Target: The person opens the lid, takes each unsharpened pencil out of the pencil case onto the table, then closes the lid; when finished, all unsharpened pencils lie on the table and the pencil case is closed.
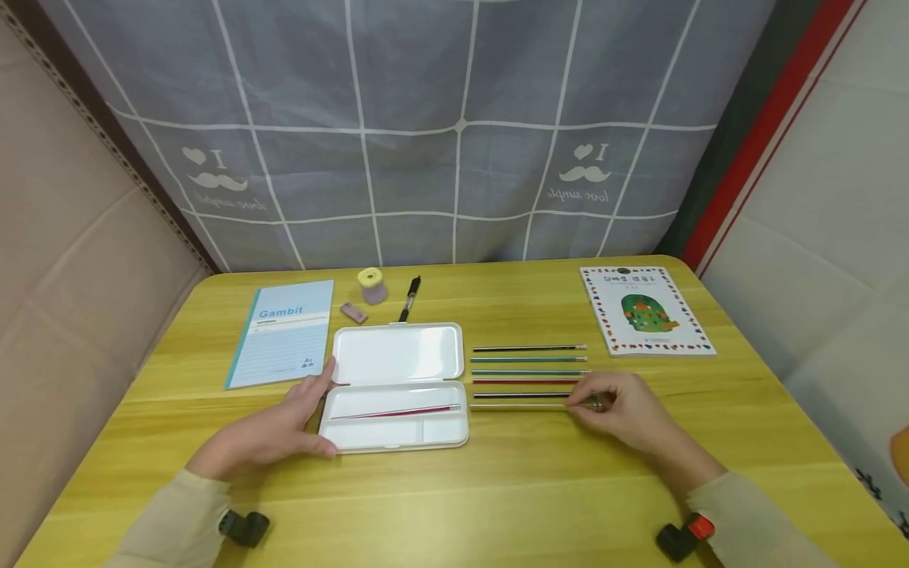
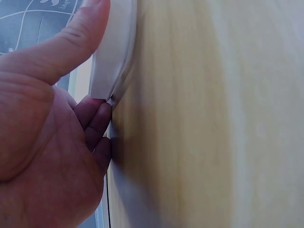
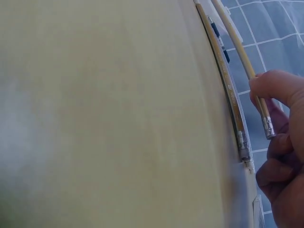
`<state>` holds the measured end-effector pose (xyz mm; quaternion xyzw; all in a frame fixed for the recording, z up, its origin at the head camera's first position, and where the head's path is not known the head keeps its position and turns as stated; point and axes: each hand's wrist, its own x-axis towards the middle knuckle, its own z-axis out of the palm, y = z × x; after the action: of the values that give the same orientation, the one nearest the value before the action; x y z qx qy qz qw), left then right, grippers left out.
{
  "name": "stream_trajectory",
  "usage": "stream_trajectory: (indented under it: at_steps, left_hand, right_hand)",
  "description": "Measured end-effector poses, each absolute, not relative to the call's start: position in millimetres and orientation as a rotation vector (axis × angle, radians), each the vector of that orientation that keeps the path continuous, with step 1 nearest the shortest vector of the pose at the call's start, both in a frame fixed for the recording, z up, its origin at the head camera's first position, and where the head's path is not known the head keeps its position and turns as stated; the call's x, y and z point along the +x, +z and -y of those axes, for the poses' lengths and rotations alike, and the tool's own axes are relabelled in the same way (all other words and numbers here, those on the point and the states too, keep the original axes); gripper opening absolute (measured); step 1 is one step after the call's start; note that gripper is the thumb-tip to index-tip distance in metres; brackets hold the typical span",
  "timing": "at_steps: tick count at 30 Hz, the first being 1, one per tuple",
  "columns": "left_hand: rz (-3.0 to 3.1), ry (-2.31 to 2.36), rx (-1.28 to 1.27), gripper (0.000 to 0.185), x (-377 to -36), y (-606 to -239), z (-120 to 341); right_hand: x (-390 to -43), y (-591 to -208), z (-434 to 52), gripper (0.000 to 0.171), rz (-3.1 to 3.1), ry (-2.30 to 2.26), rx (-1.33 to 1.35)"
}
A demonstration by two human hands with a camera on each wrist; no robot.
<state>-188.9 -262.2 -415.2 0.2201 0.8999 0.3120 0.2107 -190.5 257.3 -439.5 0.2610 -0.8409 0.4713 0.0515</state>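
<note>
A white pencil case point(image 1: 398, 353) lies unfolded on the table, with one red-and-silver pencil point(image 1: 419, 411) in its near half. My left hand point(image 1: 280, 426) holds the left end of that half, thumb at the front corner and fingers along the side. In the left wrist view the thumb point(image 2: 78, 42) presses along the white wall while the other fingers curl by its corner. My right hand point(image 1: 625, 406) pinches a light wood-coloured pencil point(image 3: 237, 42) near its metal-capped end. That pencil is nearest me in a row of several pencils point(image 1: 529, 371) right of the case.
A blue notebook point(image 1: 284, 331) lies left of the case. Behind it are a small eraser point(image 1: 353, 313), a yellow-topped lilac pot point(image 1: 372, 285) and a black pen point(image 1: 409, 300). A picture booklet point(image 1: 646, 312) lies at the back right, and a grey curtain point(image 1: 405, 173) hangs behind the table.
</note>
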Motion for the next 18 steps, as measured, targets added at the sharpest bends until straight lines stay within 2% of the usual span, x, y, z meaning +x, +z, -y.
stream_trajectory:
  at_steps: [18]
  left_hand:
    - [-2.507,0.848,0.601,0.131,-190,-415,264]
  right_hand:
    - [-184,-450,-264,0.020,2.632,1.406,0.861]
